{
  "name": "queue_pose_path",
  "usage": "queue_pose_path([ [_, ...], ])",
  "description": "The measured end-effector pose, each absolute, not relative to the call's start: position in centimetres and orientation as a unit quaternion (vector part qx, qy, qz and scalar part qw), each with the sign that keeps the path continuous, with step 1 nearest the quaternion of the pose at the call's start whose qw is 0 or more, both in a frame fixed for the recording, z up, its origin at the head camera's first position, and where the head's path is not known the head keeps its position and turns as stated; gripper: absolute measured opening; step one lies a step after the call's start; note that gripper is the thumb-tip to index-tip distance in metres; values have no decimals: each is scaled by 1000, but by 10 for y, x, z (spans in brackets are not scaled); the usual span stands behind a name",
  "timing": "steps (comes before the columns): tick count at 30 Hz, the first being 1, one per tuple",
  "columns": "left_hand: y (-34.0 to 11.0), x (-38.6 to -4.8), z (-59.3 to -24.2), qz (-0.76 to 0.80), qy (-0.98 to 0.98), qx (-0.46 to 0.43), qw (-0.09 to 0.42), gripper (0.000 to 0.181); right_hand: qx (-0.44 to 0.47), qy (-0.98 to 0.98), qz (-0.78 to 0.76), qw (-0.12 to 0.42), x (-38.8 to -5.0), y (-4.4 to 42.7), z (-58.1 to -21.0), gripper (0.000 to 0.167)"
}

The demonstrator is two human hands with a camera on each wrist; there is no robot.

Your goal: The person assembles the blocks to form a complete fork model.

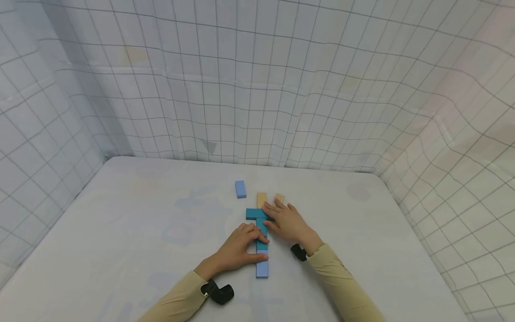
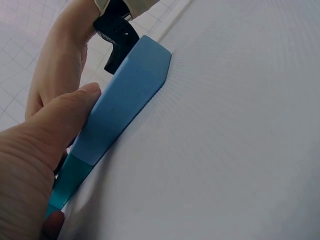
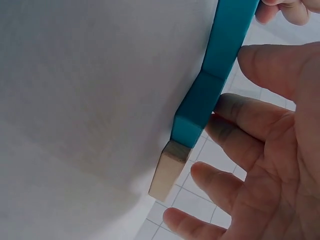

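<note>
A row of flat wooden blocks lies on the table. At its near end is a light blue block (image 1: pixel 262 270), touching a long teal block (image 1: pixel 262 245). Across that one's far end sits a teal crosspiece (image 1: pixel 252 214), with a yellow wood-coloured block (image 1: pixel 261 199) beyond it. My left hand (image 1: pixel 238 248) rests over the row, thumb on the light blue block and fingers across the teal one. From the right, my right hand (image 1: pixel 289 222) touches the teal pieces with spread fingers, partly hiding the crosspiece. In the right wrist view its fingertips touch the teal edges.
A loose light blue block (image 1: pixel 240 189) lies behind the row to the left. A small wood-coloured block (image 1: pixel 280 197) is beyond my right fingertips. White cloth covers the table (image 1: pixel 141 223); grid-patterned curtains (image 1: pixel 241 89) stand behind and at both sides.
</note>
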State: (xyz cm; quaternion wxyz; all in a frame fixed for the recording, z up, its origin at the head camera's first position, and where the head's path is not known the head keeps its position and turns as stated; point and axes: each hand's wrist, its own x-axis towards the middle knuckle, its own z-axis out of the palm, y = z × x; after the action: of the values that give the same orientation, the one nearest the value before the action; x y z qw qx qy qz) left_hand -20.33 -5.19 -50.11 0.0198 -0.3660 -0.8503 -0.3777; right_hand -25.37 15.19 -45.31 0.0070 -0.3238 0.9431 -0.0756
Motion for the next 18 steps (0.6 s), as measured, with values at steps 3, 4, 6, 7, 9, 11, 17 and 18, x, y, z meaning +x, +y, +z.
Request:
queue_pose_path([
  [3,-51,-203,-501,-378,-848,-370,26,36,-323,943,-78,4,-253,152,-454,55],
  [4,-51,-202,-501,-379,-848,-371,27,36,-323,943,-78,4,-253,152,-454,55],
  [6,-51,-202,-501,-379,-847,-372,28,36,-321,944,-76,2,-253,153,-455,56],
  [7,-51,-201,-501,-380,-847,-372,27,36,-320,944,-74,3,-252,153,-456,56],
  [9,-51,-201,-501,-379,-847,-372,26,36,-319,945,-71,2,-252,153,-456,55],
  [11,-51,-201,-501,-378,-847,-373,27,37,-318,945,-70,2,-252,153,-456,55],
  [17,-51,-203,-502,-379,-843,-378,39,36,-320,946,-59,0,-253,152,-456,55],
  [18,-51,-203,-502,-378,-843,-380,42,36,-319,946,-57,1,-254,152,-456,55],
])
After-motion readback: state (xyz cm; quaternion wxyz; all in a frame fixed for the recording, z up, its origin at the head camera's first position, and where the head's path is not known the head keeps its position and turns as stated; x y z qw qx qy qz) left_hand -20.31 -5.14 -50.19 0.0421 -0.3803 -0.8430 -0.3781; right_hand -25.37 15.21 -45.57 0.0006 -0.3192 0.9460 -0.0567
